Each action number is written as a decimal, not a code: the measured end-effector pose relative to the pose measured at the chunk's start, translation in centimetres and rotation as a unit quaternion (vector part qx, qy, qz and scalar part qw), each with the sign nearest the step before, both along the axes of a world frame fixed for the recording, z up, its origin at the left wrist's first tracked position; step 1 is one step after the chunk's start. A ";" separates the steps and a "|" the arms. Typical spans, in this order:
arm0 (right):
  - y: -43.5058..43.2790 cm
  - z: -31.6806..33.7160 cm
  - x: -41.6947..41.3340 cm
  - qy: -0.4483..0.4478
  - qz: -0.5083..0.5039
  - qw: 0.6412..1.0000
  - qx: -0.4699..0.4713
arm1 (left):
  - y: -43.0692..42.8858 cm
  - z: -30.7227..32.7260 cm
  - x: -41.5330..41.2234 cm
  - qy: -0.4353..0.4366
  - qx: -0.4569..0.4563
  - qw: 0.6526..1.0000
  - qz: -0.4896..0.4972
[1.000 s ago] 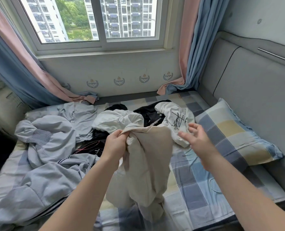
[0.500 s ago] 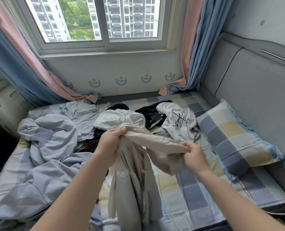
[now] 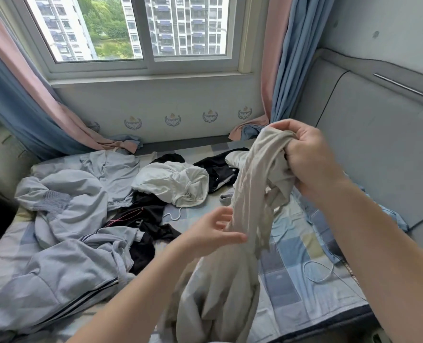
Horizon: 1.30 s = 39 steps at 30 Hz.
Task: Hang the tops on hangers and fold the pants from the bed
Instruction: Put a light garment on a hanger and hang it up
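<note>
A beige garment (image 3: 230, 280) hangs in a bunched rope over the bed (image 3: 292, 276). My right hand (image 3: 304, 157) grips its top end, raised high at the right. Lower down, my left hand (image 3: 215, 231) touches the hanging cloth with fingers loosely spread, thumb against the fabric. On the bed lie a white hooded top (image 3: 178, 181), black clothes (image 3: 143, 219), a black and white top (image 3: 217, 167) and grey-blue jackets (image 3: 64, 219). No hanger is in view.
A checked pillow (image 3: 388, 214) lies at the right, partly hidden by my right arm, against the grey padded headboard (image 3: 378, 144). A thin white cord (image 3: 319, 271) lies on the sheet. Window and pink-blue curtains (image 3: 277, 70) stand behind the bed.
My right hand has lifted the garment's end up and to the right. My left hand has let go of its grip and dropped lower along the cloth.
</note>
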State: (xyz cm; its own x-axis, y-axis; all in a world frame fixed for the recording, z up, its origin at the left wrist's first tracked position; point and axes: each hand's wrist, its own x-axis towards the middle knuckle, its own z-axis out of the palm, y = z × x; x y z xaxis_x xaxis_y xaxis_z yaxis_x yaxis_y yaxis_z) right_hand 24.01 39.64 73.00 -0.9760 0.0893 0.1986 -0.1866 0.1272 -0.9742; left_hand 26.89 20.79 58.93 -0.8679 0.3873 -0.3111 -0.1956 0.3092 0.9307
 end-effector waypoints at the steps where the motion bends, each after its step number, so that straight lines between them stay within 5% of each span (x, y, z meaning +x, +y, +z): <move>1: -0.2 0.5 0.0 0.000 0.009 1.000 -0.026 | 0.8 0.0 0.2 0.008 0.006 1.000 -0.001; 7: -0.4 1.6 -0.9 -0.021 0.002 0.991 -0.135 | 2.4 0.3 0.4 0.035 0.043 0.995 0.085; 13: 0.7 -0.5 -1.1 -0.097 0.086 0.965 -0.226 | 1.3 1.0 0.5 -0.090 0.183 0.968 0.149; 19: 1.6 -6.4 0.1 -0.201 0.065 0.976 -0.050 | -0.1 2.3 0.1 -0.156 0.315 0.910 0.219; 26: -0.9 -15.5 4.3 -0.459 0.109 0.877 0.091 | -1.3 4.7 -0.5 -0.178 0.395 0.861 0.265; 30: -1.2 -16.3 5.3 -0.544 0.194 0.806 -0.127 | -1.4 5.2 -0.6 -0.189 0.411 0.855 0.254; 33: -1.5 -15.8 4.6 -0.481 0.164 0.838 -0.201 | -1.8 5.0 -1.0 -0.187 0.387 0.865 0.259; 36: -0.5 -14.9 3.3 -0.397 0.082 0.910 -0.091 | -2.9 4.4 -1.8 -0.145 0.322 0.891 0.287; 39: 1.6 -13.2 2.4 -0.332 0.032 0.942 0.032 | -4.5 3.1 -2.7 -0.095 0.245 0.907 0.328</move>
